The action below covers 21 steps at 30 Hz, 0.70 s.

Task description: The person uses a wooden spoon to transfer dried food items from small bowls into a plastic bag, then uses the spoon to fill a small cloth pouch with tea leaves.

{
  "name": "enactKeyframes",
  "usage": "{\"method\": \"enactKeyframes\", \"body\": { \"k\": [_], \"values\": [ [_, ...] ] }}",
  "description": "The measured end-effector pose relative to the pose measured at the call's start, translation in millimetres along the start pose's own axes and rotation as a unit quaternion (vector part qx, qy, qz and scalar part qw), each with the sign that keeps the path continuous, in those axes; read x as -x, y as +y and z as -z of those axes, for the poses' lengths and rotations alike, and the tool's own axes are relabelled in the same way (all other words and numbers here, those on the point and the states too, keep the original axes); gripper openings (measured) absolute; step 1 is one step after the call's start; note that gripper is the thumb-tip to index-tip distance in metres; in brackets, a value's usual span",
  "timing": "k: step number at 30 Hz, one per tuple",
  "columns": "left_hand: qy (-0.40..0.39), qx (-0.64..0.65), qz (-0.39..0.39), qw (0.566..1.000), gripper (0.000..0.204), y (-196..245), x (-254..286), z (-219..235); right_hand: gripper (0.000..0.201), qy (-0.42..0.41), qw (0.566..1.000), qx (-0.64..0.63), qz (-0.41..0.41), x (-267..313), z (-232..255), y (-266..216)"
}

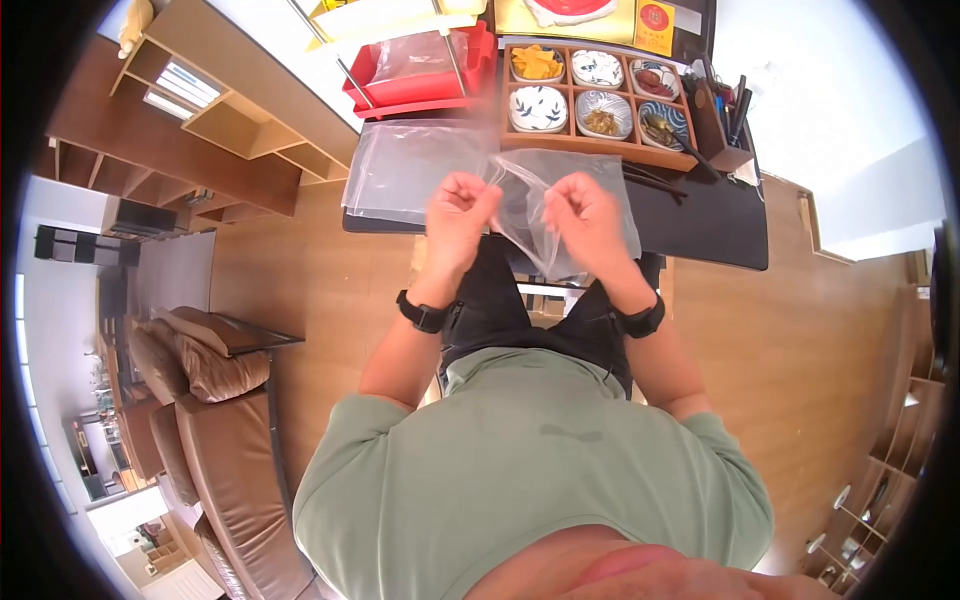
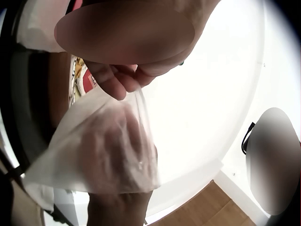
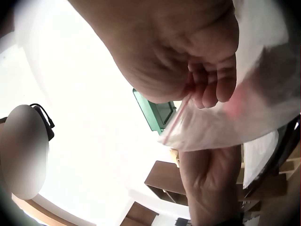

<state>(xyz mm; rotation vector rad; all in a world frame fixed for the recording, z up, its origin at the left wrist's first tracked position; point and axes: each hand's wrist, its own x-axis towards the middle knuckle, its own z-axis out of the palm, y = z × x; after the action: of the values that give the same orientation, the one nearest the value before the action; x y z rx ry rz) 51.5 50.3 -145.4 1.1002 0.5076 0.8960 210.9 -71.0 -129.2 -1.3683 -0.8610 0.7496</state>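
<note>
My left hand and right hand pinch opposite sides of the mouth of a clear zip bag, pulling it apart over the table's front edge. Seen in the left wrist view, my left fingers grip the bag's upper edge, and my right hand shows blurred through the plastic. In the right wrist view, curled right fingers hold the bag's edge beside a reddish zip strip. Flat on the table by my left hand lies another clear plastic bag.
Behind the bag, a divided wooden tray holds several patterned bowls of food. Dark chopsticks lie at its front right. A red bin stands back left, a pen holder at right. The black table ends near my lap.
</note>
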Motion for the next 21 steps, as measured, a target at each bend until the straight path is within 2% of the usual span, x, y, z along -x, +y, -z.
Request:
{"method": "enactKeyframes", "body": {
  "k": [1, 2, 3, 4, 5, 6, 7, 8, 10, 11, 12, 13, 14, 16, 17, 18, 19, 20, 21],
  "values": [
    [0.032, -0.098, 0.008, 0.995, 0.018, 8, 1, 4, 0.011, 0.009, 1.0, 0.016, -0.007, -1, 5, -16],
    [0.03, -0.098, 0.01, 0.995, 0.018, 13, 1, 3, 0.011, 0.012, 1.0, 0.016, -0.008, -2, 11, -21],
    [0.034, -0.254, -0.069, 0.964, 0.02, 21, 0, -2, 0.01, -0.031, 0.996, 0.075, 0.033, -5, 17, -24],
    [0.036, -0.402, -0.146, 0.903, 0.024, 30, 1, -7, 0.008, -0.073, 0.986, 0.134, 0.073, -6, 20, -31],
    [0.033, -0.401, -0.146, 0.904, 0.024, 39, -1, -14, 0.008, -0.129, 0.97, 0.181, 0.101, -7, 24, -42],
    [-0.004, -0.41, -0.178, 0.894, 0.027, 47, -5, -22, 0.008, -0.125, 0.97, 0.182, 0.1, -9, 25, -49],
    [-0.041, -0.418, -0.213, 0.882, 0.03, 53, -8, -29, 0.007, -0.162, 0.96, 0.186, 0.13, -14, 24, -56],
    [-0.045, -0.416, -0.215, 0.882, 0.03, 56, -10, -32, 0.007, -0.198, 0.948, 0.19, 0.161, -16, 25, -63],
    [-0.083, -0.423, -0.152, 0.889, 0.024, 62, -13, -34, 0.007, -0.196, 0.944, 0.204, 0.169, -15, 29, -78],
    [-0.086, -0.422, -0.158, 0.888, 0.024, 66, -12, -33, 0.009, -0.199, 0.94, 0.216, 0.175, -14, 31, -85],
    [-0.057, -0.45, -0.146, 0.879, 0.019, 71, -10, -30, 0.009, -0.192, 0.939, 0.22, 0.181, -11, 36, -93],
    [-0.028, -0.476, -0.133, 0.869, 0.014, 75, -9, -27, 0.012, -0.218, 0.937, 0.228, 0.15, -6, 43, -100],
    [-0.034, -0.474, -0.141, 0.868, 0.014, 74, -11, -22, 0.014, -0.243, 0.933, 0.237, 0.118, -2, 49, -104],
    [-0.025, -0.487, -0.192, 0.852, 0.015, 74, -9, -23, 0.015, -0.229, 0.933, 0.251, 0.119, -2, 55, -103],
    [-0.033, -0.531, -0.175, 0.828, 0.016, 76, -6, -23, 0.013, -0.195, 0.938, 0.248, 0.145, -4, 57, -102],
    [-0.037, -0.528, -0.18, 0.829, 0.016, 81, -4, -31, 0.011, -0.16, 0.941, 0.245, 0.172, -6, 58, -101],
    [-0.056, -0.509, -0.211, 0.833, 0.018, 84, -2, -40, 0.011, -0.156, 0.94, 0.249, 0.175, -7, 57, -102],
    [-0.075, -0.49, -0.244, 0.834, 0.021, 86, 0, -45, 0.01, -0.193, 0.934, 0.243, 0.178, -7, 54, -104],
    [-0.146, -0.492, -0.224, 0.828, 0.019, 86, -2, -44, 0.009, -0.224, 0.926, 0.239, 0.188, -10, 54, -110]
  ]
}}
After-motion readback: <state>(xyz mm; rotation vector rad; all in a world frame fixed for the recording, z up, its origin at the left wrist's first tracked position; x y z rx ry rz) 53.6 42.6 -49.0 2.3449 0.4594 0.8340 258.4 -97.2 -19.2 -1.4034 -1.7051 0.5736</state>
